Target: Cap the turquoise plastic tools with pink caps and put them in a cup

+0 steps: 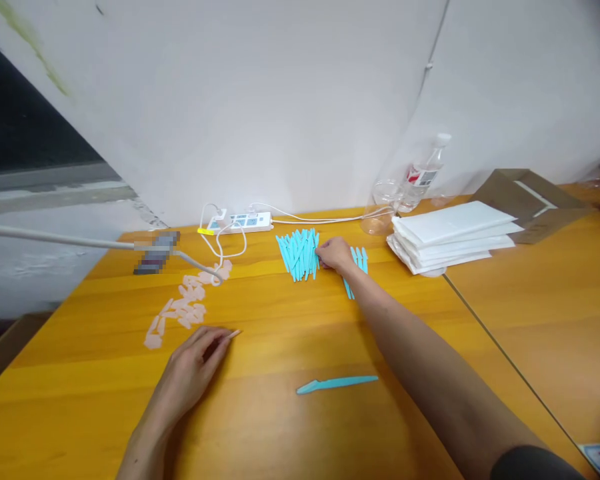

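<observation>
My left hand [200, 360] hovers low over the table at centre left, its thumb and fingertips pinching a small pale pink piece [235, 333]. Scattered pink pieces [190, 300] lie beyond it. My right hand [334, 255] reaches to the right edge of a pile of turquoise sticks [297, 255], fingers pressed together; its fingertips touch the pile, but whether they grip a stick is hidden. A few more turquoise sticks [360, 257] lie partly under my right wrist. One turquoise knife-shaped stick [337, 384] lies alone on the table near the front, between my arms.
A white power strip [250, 221] with cables stands by the wall. At the right are stacked white packets [450, 233], a plastic bottle [423, 177], a clear container [379, 217] and an open cardboard box [555, 223]. A blurred-out object [157, 253] lies at back left, under a cable.
</observation>
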`<state>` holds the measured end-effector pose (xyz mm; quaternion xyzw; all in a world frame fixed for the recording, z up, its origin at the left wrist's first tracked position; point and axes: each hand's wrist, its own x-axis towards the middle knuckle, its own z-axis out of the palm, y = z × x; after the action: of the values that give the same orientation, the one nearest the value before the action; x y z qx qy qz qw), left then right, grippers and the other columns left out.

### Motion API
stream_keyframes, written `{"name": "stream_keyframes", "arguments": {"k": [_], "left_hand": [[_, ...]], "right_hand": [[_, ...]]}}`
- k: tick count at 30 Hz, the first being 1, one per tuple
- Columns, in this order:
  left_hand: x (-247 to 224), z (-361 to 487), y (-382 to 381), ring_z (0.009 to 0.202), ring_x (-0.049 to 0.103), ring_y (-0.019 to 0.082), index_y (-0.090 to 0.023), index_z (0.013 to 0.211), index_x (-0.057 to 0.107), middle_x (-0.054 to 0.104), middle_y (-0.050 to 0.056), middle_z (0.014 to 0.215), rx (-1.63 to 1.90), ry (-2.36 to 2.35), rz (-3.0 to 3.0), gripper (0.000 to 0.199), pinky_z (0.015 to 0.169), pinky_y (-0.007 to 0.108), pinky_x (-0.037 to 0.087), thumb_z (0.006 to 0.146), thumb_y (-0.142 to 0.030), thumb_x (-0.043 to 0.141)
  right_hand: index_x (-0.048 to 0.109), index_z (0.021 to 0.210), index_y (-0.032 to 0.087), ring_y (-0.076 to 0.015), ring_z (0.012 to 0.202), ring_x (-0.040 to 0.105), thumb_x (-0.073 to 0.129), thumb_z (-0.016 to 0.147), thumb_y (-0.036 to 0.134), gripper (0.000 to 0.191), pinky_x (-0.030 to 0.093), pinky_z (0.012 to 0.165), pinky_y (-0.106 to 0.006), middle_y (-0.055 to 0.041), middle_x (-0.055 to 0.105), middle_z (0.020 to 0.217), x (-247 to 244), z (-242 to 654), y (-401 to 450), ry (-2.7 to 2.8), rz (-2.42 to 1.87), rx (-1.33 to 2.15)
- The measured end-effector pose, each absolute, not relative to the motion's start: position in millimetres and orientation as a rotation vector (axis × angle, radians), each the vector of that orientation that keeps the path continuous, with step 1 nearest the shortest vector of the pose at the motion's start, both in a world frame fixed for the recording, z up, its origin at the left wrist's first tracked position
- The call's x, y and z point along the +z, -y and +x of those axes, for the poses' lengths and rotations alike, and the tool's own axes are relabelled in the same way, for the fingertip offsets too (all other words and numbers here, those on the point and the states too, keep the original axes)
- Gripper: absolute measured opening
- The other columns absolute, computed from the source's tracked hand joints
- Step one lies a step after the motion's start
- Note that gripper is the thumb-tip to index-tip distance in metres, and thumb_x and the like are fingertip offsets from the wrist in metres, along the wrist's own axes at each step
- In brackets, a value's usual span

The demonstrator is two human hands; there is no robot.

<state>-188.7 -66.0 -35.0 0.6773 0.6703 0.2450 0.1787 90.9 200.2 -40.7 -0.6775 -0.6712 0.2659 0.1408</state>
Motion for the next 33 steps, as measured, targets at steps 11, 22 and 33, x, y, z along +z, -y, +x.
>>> {"name": "stream_keyframes", "arguments": {"k": [11,22,33], "left_hand": [[-31.6,-125.5,-2.3,0.082,0.065,0.017,-0.015,0.103,0.069,0.073,0.008,0.096,1.019,-1.558,1.285,0.041,0.079,0.029,0.051,0.083,-0.050,0.065],[-51.0,-120.7,-13.7,0.080,0.066,0.016,-0.014,0.103,0.072,0.075,0.009,0.096,1.198,-1.513,1.095,0.044,0.077,0.027,0.052,0.077,-0.050,0.072],[-49.7,-108.1,-10.5,0.074,0.067,0.014,-0.014,0.103,0.074,0.077,0.009,0.091,1.172,-1.379,0.932,0.038,0.075,0.026,0.055,0.079,-0.044,0.073]], "right_hand": [[0.075,0.090,0.012,-0.0298,0.094,0.069,0.060,0.078,0.028,0.025,0.048,0.078,-0.032,-0.0198,0.074,0.097,-38.8,96.5,-183.1,2.042,-1.970,0.538],[0.072,0.090,0.014,-0.0249,0.091,0.067,0.052,0.083,0.024,0.024,0.045,0.074,-0.029,-0.0162,0.073,0.094,-3.5,117.0,-167.2,2.083,-1.961,0.462],[0.060,0.090,0.018,-0.0115,0.068,0.044,0.046,0.094,0.054,0.040,0.038,0.061,-0.022,0.0007,0.052,0.077,-31.2,170.5,-81.2,1.975,-1.147,1.556]]}}
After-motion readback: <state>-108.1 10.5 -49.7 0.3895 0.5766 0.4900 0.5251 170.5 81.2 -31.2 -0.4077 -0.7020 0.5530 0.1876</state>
